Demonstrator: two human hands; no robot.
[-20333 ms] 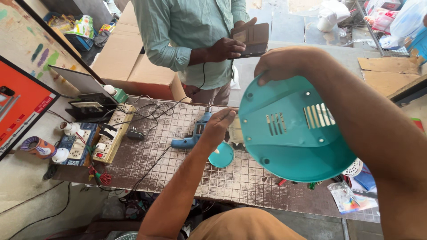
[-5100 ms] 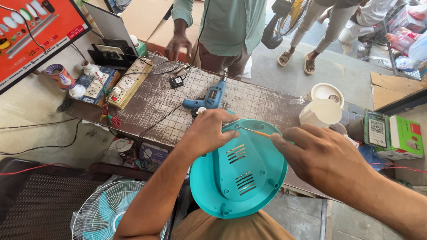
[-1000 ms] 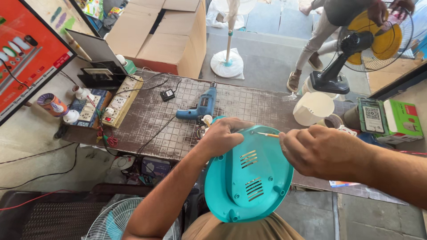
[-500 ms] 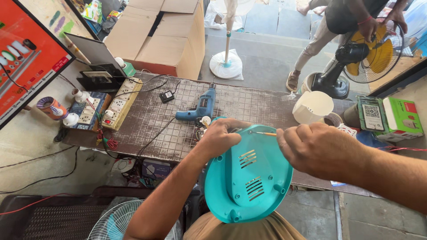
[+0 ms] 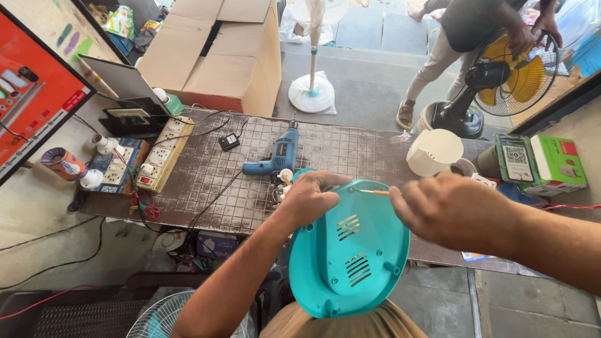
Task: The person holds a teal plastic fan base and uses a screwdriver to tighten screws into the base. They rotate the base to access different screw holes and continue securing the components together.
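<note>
Since half a second ago, the right hand (image 5: pixel 454 209) has edged slightly to the right along the upper rim of the round teal plastic fan base cover (image 5: pixel 350 250), which otherwise sits as it did, tilted up on edge over the lap at the near edge of the brown gridded worktop (image 5: pixel 206 181). Left hand (image 5: pixel 313 199) grips the cover's top-left rim, fingers curled closed over the edge. Right-hand fingers are pinched shut on a thin orange-tipped tool (image 5: pixel 374 192) whose tip meets the cover near its upper rim. Beyond the cover lies a blue electric drill (image 5: pixel 275 159); a white plastic cup-shaped part (image 5: pixel 434 152) stands to the right, well apart, with bare worktop between them.
</note>
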